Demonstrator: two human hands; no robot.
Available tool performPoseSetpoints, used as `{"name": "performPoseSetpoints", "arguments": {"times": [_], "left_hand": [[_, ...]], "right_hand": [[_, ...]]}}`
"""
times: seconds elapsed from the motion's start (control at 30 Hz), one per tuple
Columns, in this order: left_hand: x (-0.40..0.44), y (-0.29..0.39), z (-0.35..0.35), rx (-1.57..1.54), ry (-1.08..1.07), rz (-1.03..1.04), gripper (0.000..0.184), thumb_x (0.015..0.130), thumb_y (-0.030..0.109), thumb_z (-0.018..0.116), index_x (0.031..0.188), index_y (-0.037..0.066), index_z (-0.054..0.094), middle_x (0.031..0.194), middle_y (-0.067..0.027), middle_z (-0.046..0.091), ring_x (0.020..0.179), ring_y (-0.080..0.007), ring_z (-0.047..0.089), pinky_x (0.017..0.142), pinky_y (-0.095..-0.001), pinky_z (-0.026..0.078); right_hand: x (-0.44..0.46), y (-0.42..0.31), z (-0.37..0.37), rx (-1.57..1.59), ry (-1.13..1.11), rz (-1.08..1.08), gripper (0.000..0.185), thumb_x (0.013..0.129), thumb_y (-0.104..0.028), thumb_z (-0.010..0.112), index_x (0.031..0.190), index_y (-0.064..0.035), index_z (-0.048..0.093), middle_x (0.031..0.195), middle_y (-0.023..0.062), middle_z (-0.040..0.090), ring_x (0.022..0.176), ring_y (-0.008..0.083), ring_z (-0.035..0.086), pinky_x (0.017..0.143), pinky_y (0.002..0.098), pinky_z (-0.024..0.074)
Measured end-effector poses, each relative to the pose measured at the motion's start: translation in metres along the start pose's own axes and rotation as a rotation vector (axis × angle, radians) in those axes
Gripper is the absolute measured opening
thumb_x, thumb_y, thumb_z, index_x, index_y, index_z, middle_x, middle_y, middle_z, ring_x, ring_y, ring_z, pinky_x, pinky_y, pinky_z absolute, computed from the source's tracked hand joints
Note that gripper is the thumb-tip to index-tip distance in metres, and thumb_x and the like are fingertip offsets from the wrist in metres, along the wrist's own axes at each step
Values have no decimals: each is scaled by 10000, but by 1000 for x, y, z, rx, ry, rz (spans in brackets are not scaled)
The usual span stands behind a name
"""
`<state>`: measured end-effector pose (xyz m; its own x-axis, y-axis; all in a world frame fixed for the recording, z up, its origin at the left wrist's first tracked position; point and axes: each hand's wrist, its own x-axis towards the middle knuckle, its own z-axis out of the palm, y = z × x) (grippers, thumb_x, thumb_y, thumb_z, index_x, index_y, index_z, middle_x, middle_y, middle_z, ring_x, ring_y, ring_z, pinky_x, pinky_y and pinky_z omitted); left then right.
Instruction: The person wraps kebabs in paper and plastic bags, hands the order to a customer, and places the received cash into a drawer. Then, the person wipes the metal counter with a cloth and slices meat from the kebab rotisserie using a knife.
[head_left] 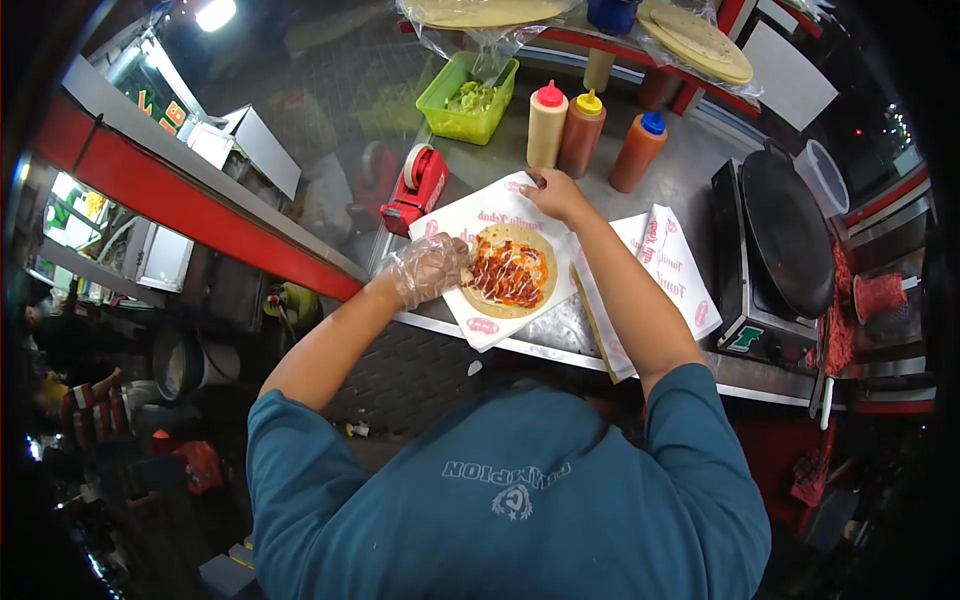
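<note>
A round flatbread point(507, 309) lies on printed white wrapping paper point(484, 328), topped with shredded filling, red-orange sauce and white streaks. My left hand point(428, 270), in a clear plastic glove, has its fingers bent around the flatbread's left edge; the fingertips are partly hidden. At the paper's upper corner, my bare right hand point(556, 194) pinches the sheet between thumb and fingers. A red tape dispenser point(416, 190) stands just beyond my left hand. Farther back are a cream sauce bottle point(547, 125), a yellow-capped brown-red bottle point(582, 135) and a blue-capped orange-red bottle point(638, 152).
More printed wrapping papers point(680, 275) lie under and right of my right forearm. A black round griddle point(790, 235) stands at the right. A green tub point(468, 110) holds chopped greens. Flatbreads point(700, 45) rest on the raised shelf. The metal counter's front edge point(560, 354) runs before me.
</note>
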<state>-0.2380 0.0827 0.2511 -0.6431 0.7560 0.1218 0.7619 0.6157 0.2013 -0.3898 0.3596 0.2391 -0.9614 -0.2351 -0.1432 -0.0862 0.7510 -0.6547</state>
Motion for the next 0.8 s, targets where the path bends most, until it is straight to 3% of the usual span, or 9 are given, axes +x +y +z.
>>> {"name": "performPoseSetpoints", "arguments": {"times": [0.07, 0.17, 0.27, 0.3, 0.4, 0.43, 0.57, 0.67, 0.8], "left_hand": [[-2, -3, 8, -103, 49, -30, 325, 865, 178, 758, 1162, 55, 708, 1176, -154, 678, 1109, -328, 650, 988, -443, 522], [-8, 4, 19, -212, 263, -60, 314, 838, 242, 794, 1086, 60, 728, 1103, -114, 695, 1073, -298, 650, 971, -431, 522], [-4, 1, 51, 14, 303, -72, 235, 830, 225, 797, 995, 70, 734, 1033, -76, 694, 1000, -279, 649, 896, -423, 539], [4, 12, 41, 52, 507, 16, 168, 853, 206, 786, 932, 72, 723, 925, -82, 685, 878, -299, 646, 856, -410, 541], [11, 27, 52, -180, 535, -352, 141, 884, 190, 769, 875, 71, 693, 856, -108, 678, 794, -325, 642, 817, -453, 533], [15, 31, 56, -149, 576, -400, 172, 899, 201, 739, 814, 97, 630, 785, -124, 643, 776, -336, 630, 802, -477, 510], [27, 49, 55, -161, 493, -708, 84, 875, 135, 718, 862, 95, 645, 836, -125, 657, 850, -328, 657, 821, -476, 519], [24, 52, 62, 60, 733, -339, 114, 847, 89, 687, 959, 105, 679, 973, -108, 688, 935, -320, 670, 834, -466, 525], [18, 62, 34, -19, 481, -160, 357, 829, 65, 668, 1173, 145, 719, 1097, -73, 693, 1041, -287, 667, 861, -442, 529]], "right_hand": [[9, 13, 8, 43, 24, -17, 629, 869, -405, 769, 1344, -15, 640, 1202, 210, 714, 1098, 335, 693, 942, 406, 536], [1, 2, 4, 38, 49, -21, 629, 871, -375, 766, 1371, -22, 618, 1192, 211, 717, 1086, 332, 697, 942, 396, 541], [-4, -12, 4, 91, -20, 24, 640, 859, -331, 807, 1391, -36, 610, 1047, 113, 713, 915, 217, 677, 817, 354, 541], [-4, -12, 8, 67, 24, -31, 542, 864, -325, 800, 1298, -26, 671, 1024, 140, 728, 893, 221, 687, 792, 366, 540], [6, -12, 4, -18, -159, 6, 484, 868, -369, 782, 1185, -9, 715, 1110, 227, 736, 1004, 354, 714, 876, 408, 547], [-2, -20, -2, -9, -104, -26, 419, 878, -367, 773, 1066, 6, 738, 1052, 237, 732, 982, 366, 707, 847, 422, 539], [-23, -42, -19, -104, -104, -294, 294, 938, -314, 707, 1056, -45, 718, 991, 234, 721, 954, 383, 701, 801, 456, 527], [-44, -40, -17, 13, -83, -460, 191, 977, -239, 648, 1050, -65, 676, 966, 223, 711, 899, 419, 685, 755, 479, 519], [-94, -57, -23, -99, -14, -486, 171, 964, -122, 579, 1130, -82, 593, 963, 226, 706, 887, 465, 662, 750, 534, 515]]}}
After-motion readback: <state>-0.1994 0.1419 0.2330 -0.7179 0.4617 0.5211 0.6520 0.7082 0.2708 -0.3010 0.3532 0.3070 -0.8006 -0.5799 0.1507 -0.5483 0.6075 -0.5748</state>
